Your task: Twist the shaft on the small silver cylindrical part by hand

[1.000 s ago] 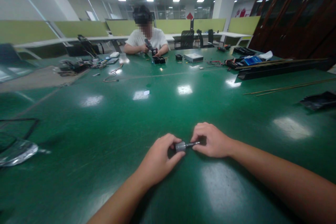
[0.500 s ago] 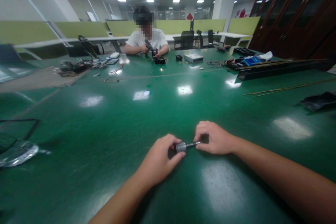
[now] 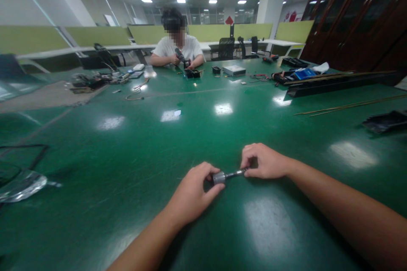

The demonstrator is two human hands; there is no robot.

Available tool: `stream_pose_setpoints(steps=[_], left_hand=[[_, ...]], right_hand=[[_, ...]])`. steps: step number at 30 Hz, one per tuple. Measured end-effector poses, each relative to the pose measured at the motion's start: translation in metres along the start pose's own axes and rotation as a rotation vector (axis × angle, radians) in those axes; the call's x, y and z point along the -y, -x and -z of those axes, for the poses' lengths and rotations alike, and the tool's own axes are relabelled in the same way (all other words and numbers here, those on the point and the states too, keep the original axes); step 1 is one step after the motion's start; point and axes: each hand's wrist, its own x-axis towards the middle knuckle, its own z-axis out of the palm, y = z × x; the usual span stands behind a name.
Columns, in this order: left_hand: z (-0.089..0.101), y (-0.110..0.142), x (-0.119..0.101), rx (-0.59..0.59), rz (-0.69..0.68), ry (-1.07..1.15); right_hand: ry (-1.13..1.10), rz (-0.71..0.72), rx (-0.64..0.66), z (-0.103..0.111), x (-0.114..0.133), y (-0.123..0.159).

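Low in the middle of the head view, a short silver metal cylinder (image 3: 219, 178) with a thin shaft (image 3: 234, 174) lies almost level, just above or on the green tabletop (image 3: 146, 148). My left hand (image 3: 193, 190) is closed round the cylinder, thumb on the near side and fingers on the far side. The shaft points right, towards my right hand (image 3: 262, 161), whose thumb and forefinger pinch its far end. Those fingertips cover the tip, so I cannot make out whether a separate small part is held there.
Across the table a person (image 3: 178, 46) in a white shirt handles a power drill (image 3: 180, 56) over a black box (image 3: 192, 73). Black metal channels (image 3: 337, 84) and thin rods (image 3: 349, 106) lie at right. Electronics clutter (image 3: 95, 79) is at far left, a clear plastic bag (image 3: 25, 186) at near left.
My right hand has shifted slightly right and away from me, and a little more of the shaft shows. My left hand and the cylinder have stayed in place.
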Motion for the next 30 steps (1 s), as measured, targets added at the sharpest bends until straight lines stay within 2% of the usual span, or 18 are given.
stream_pose_setpoints(steps=[8,18,30], left_hand=[[-0.001,0.000,0.000,-0.008,-0.007,0.008],[-0.002,-0.001,0.002,-0.039,-0.077,0.030],[-0.002,-0.001,0.002,-0.012,-0.032,0.021]], right_hand=[[-0.021,0.004,-0.008,-0.004,0.001,-0.003],[0.067,0.029,-0.146,-0.041,0.023,-0.009],[0.055,0.030,-0.141,-0.037,0.022,-0.005]])
